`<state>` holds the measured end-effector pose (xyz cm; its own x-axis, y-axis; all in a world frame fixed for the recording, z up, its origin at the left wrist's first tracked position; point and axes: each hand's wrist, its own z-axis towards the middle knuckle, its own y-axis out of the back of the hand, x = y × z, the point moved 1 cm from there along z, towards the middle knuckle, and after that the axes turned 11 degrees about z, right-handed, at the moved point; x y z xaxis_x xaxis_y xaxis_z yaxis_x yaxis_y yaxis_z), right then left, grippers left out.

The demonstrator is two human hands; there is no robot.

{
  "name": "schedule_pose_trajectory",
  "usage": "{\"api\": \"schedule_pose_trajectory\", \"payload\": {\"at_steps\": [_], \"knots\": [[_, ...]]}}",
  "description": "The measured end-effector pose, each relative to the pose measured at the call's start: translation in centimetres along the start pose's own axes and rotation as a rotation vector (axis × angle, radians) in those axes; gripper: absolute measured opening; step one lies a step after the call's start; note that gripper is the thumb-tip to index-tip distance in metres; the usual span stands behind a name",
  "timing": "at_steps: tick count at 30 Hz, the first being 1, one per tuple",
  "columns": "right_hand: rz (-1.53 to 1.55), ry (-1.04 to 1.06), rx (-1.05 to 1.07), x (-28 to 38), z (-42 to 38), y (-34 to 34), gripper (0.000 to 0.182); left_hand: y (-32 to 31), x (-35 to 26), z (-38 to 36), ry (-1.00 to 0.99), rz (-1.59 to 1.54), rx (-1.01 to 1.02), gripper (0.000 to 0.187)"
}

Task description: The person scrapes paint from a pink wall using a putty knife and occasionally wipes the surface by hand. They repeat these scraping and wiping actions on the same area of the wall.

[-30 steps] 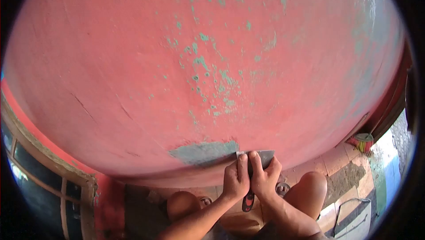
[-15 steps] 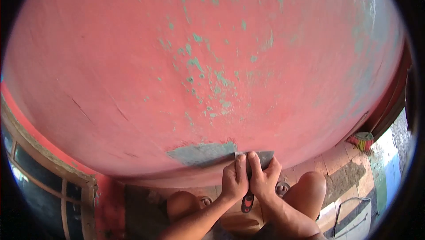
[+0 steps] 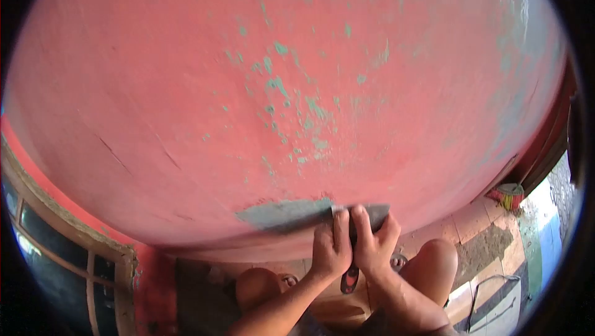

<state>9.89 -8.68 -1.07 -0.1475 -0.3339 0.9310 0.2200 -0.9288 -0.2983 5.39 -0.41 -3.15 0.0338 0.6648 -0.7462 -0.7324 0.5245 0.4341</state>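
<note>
A red painted wall (image 3: pixel 186 88) fills most of the view, flecked with green where paint has come off. Low on it is a scraped grey-green patch (image 3: pixel 282 213). My left hand (image 3: pixel 330 248) and my right hand (image 3: pixel 374 244) sit side by side, both gripping a scraper (image 3: pixel 374 213). Its flat metal blade is pressed against the wall at the right end of the patch. The red-and-black handle (image 3: pixel 349 280) hangs below my hands. My index fingers lie along the back of the blade.
My bare knees (image 3: pixel 437 257) are below the hands, above a tiled floor (image 3: pixel 477 224). A window with a weathered frame (image 3: pixel 68 237) is at the lower left. A small colourful brush-like object (image 3: pixel 508 195) lies by the wall at the right. A cord (image 3: pixel 496 286) runs across the floor.
My hands and the scraper have crept slightly right and up along the wall. The view has shifted a little; the scraped patch looks about the same.
</note>
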Motion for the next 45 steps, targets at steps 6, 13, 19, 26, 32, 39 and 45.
{"api": "schedule_pose_trajectory", "payload": {"at_steps": [6,13,19,26,32,39,45], "knots": [[0.028,-0.057,0.023,0.4,0.3,0.0,0.022,1.1,-1.9,1.0,0.228,-0.163,0.086,0.04],[0.044,-0.014,0.012,1.8,1.5,-1.0,0.023,0.9,-1.6,1.0,0.121,-0.174,0.031,0.034],[0.086,-0.026,-0.024,0.0,-0.2,-0.5,0.023,-0.2,-0.1,-0.6,0.099,-0.098,-0.015,0.039],[0.126,-0.058,0.064,2.7,1.0,-0.8,0.019,0.7,1.1,0.9,-0.069,-0.079,-0.053,0.041],[0.307,-0.11,-0.097,2.9,2.6,3.9,0.02,3.2,1.3,0.3,-0.368,-0.069,-0.152,0.026],[0.318,-0.098,-0.053,7.0,6.1,8.3,0.024,6.7,1.3,2.7,-0.505,0.631,-0.551,0.053],[0.274,-0.307,-0.262,2.3,6.1,12.5,0.023,2.4,5.3,-0.6,-0.421,1.003,-0.282,0.076]]}}
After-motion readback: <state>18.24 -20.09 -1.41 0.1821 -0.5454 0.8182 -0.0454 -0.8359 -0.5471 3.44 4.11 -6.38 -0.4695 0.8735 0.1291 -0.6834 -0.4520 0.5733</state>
